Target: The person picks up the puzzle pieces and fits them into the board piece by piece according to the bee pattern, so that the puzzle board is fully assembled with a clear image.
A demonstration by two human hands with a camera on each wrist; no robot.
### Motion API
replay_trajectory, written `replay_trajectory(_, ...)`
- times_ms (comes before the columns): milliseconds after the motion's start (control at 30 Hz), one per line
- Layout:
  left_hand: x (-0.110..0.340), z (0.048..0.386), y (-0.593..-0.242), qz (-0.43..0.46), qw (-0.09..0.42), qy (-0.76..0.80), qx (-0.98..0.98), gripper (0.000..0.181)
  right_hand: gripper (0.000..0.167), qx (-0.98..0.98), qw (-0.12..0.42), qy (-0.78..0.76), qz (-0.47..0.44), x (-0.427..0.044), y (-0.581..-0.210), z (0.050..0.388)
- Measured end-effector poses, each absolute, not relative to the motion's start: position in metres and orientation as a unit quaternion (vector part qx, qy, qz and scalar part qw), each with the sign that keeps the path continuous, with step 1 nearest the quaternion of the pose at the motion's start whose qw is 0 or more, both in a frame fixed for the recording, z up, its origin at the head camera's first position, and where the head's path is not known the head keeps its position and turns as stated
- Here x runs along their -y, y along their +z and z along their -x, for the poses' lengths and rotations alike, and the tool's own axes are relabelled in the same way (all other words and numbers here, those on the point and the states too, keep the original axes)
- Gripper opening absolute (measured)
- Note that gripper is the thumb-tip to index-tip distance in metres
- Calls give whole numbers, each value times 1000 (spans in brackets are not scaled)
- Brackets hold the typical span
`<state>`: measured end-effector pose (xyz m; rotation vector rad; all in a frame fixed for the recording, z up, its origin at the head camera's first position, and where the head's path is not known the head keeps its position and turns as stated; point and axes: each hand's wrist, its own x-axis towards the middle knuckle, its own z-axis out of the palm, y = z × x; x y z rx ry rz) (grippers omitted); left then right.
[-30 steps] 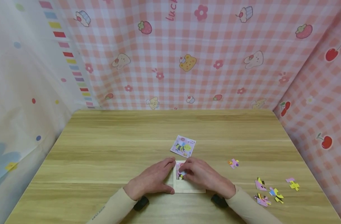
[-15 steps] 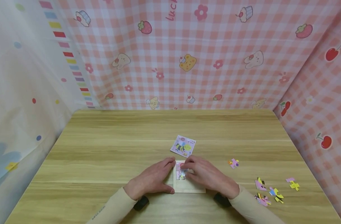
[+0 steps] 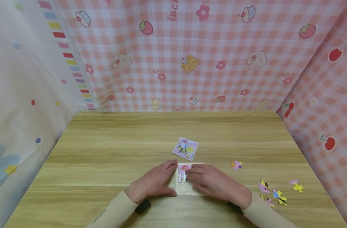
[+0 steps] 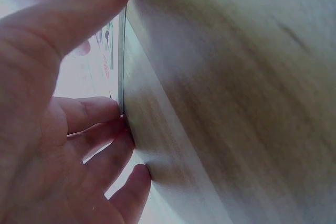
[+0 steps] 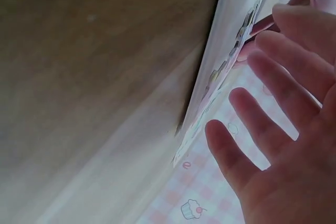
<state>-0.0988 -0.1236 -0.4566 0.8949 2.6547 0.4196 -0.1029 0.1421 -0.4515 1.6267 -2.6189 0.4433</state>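
Left hand [image 3: 154,181], fingers spread, braces the puzzle tray [image 3: 185,191] at nine o'clock; right hand [image 3: 212,181], gripping nothing visible, extends over it. Joined pieces [image 3: 182,178] fill the tray's ten-o'clock corner; five loose pieces [image 3: 297,187] remain around three o'clock.

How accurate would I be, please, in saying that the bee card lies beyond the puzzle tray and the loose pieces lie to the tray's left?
One detail is off: the loose pieces lie to the right of the puzzle tray, as the head view shows. The bee card does lie beyond the tray.
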Motion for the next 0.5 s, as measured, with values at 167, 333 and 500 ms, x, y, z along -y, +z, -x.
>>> replay_trajectory(167, 124, 99, -457, -310, 158, 150, -925, 102, 35, 852, -9, 110, -512, -142, -452, 100)
replay_trajectory(333, 123, 99, -457, -311, 156, 152, -925, 101, 36, 863, -36, 99, -494, -141, -453, 97)
replay_trajectory(500, 124, 99, -456, -313, 153, 154, -925, 100, 36, 865, -51, 101, -488, -138, -452, 97)
